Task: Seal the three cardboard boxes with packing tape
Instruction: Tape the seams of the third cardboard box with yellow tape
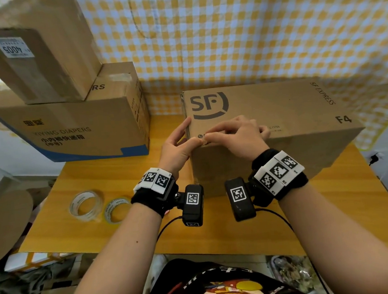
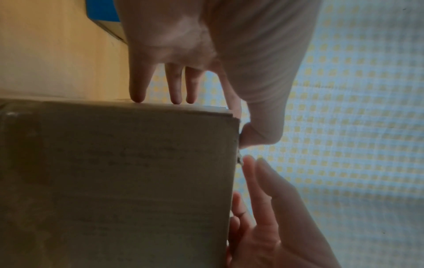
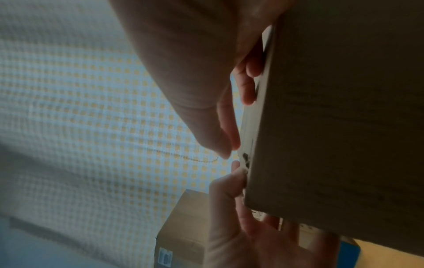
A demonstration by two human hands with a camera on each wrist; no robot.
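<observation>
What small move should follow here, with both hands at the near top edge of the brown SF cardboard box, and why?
Probably press the small bit of clear tape flat onto the brown SF cardboard box. The left hand and right hand meet fingertip to fingertip at its near top edge, seemingly pinching the tape there, while both tape rolls lie untouched on the wooden table.

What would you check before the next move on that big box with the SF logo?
1. SF box sits flat on the table: ok.
2. Left hand steadies the near left corner, fingers on the side: ok.
3. Right hand fingertips at the top front edge, meeting the left thumb: ok.
4. A piece of tape in the grip: cannot tell, too small.
5. Tape rolls lying within reach on the table: ok.
6. Top seam taped: cannot tell.
</observation>
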